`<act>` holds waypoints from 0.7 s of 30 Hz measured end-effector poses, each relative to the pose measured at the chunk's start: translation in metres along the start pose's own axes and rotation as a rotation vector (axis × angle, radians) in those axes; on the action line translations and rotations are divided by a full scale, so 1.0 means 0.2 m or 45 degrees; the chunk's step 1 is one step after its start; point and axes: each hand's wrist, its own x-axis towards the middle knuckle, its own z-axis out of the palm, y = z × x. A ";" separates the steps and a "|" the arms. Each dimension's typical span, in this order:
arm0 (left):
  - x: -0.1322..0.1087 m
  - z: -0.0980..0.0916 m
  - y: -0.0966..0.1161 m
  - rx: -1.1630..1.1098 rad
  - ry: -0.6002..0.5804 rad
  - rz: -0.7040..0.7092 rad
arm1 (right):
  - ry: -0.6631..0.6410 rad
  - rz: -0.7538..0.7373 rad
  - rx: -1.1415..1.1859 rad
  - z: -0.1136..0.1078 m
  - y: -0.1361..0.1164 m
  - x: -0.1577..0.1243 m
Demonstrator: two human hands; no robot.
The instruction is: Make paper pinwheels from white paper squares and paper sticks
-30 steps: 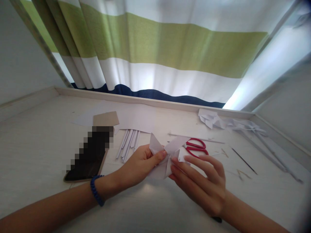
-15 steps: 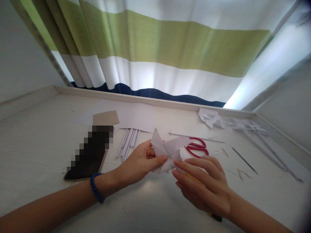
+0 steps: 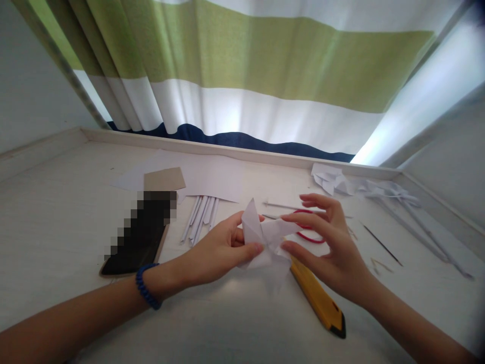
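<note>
A folded white paper pinwheel (image 3: 271, 235) is held up above the white surface. My left hand (image 3: 227, 245) grips its left side, thumb pressed on the front near the centre and the other fingers behind. At its right blade is my right hand (image 3: 329, 242), thumb and index finger apart on either side of the blade, their tips at the paper, the other fingers spread. Under the right hand lies a yellow utility knife (image 3: 316, 293) with a dark end. Red-handled scissors (image 3: 308, 236) lie behind the pinwheel, partly hidden by it and the right hand.
Rolled paper sticks (image 3: 200, 217) lie beside white paper sheets (image 3: 214, 177) and a brown card (image 3: 164, 179). A dark, pixelated phone-like slab (image 3: 138, 242) is at left. Finished-looking paper pinwheels (image 3: 331, 181) on sticks lie back right, near a thin dark rod (image 3: 382, 245). A low ledge and curtain (image 3: 242, 55) stand behind.
My right hand has lifted and turned from the pinwheel's lower right to its right blade, its fingers spreading. More of the yellow knife shows. My left hand keeps its hold.
</note>
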 end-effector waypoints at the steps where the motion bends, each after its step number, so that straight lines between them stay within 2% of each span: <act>1: 0.00 0.00 0.00 -0.002 -0.023 -0.006 | -0.055 -0.019 -0.018 -0.01 0.00 0.00; 4: 0.00 -0.01 0.00 0.020 -0.089 -0.019 | -0.238 -0.037 0.007 -0.02 0.01 0.00; 9: -0.01 -0.01 0.02 0.187 -0.161 -0.043 | -0.442 -0.015 0.098 -0.03 0.01 0.01; 13: -0.01 -0.01 0.03 0.266 -0.189 -0.061 | -0.458 0.094 0.160 -0.02 0.01 0.00; 16: -0.01 0.00 0.03 0.305 -0.175 -0.073 | -0.462 0.161 0.319 0.00 0.00 0.01; 21: -0.02 0.00 0.02 0.314 -0.166 -0.091 | -0.594 0.387 0.633 0.02 -0.02 0.02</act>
